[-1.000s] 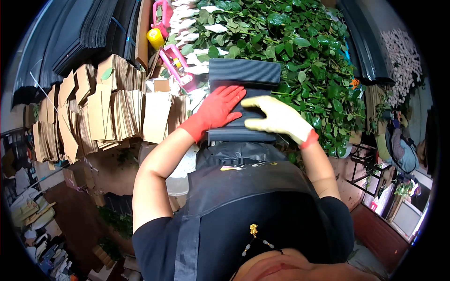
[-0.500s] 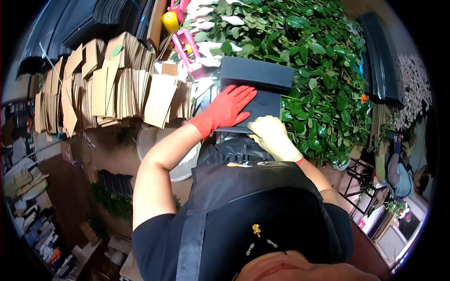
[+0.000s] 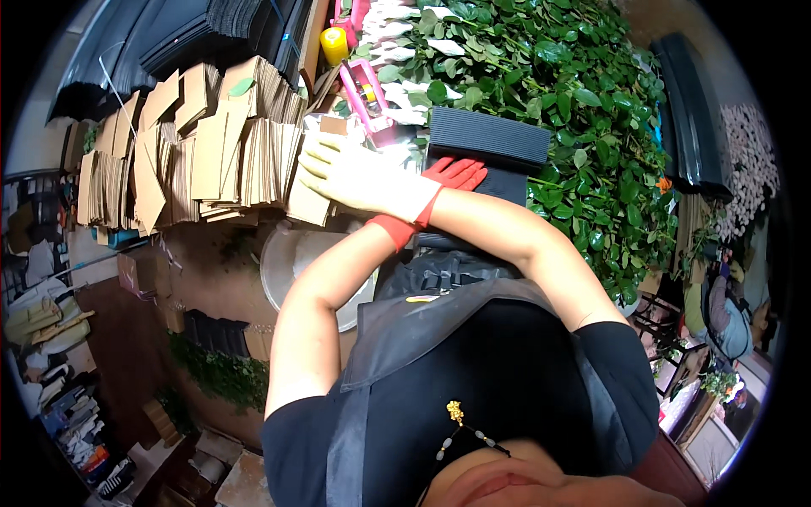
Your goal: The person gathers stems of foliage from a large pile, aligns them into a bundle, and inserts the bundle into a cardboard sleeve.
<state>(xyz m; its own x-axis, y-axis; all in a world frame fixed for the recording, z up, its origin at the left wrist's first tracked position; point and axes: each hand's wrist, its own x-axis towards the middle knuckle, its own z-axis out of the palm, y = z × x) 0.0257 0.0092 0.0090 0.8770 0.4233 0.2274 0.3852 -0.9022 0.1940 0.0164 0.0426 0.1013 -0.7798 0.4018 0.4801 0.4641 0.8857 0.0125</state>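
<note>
My left hand (image 3: 457, 173), in a red glove, lies flat on a black sheet (image 3: 505, 188) with its fingers stretched out. Along the far side of that sheet runs a raised ribbed black flap (image 3: 490, 135). Crossing over my left wrist, my right hand (image 3: 359, 177) in a cream glove reaches left, fingers extended at the near right end of the rows of cardboard pieces (image 3: 218, 160). Nothing shows in its grip, though the palm side is hidden. Its forearm covers the near part of the black sheet.
Leafy green stems (image 3: 549, 93) are heaped beyond and right of the sheet. A pink tape dispenser (image 3: 361, 89) and a yellow roll (image 3: 334, 46) stand at the back. Stacked black sheets (image 3: 207, 38) lie far left. A round pale tub (image 3: 283, 270) sits below the table edge.
My right hand has left the near right edge of the black sheet and crossed over my left arm to the cardboard. My left hand stays flat on the sheet. The view has shifted slightly.
</note>
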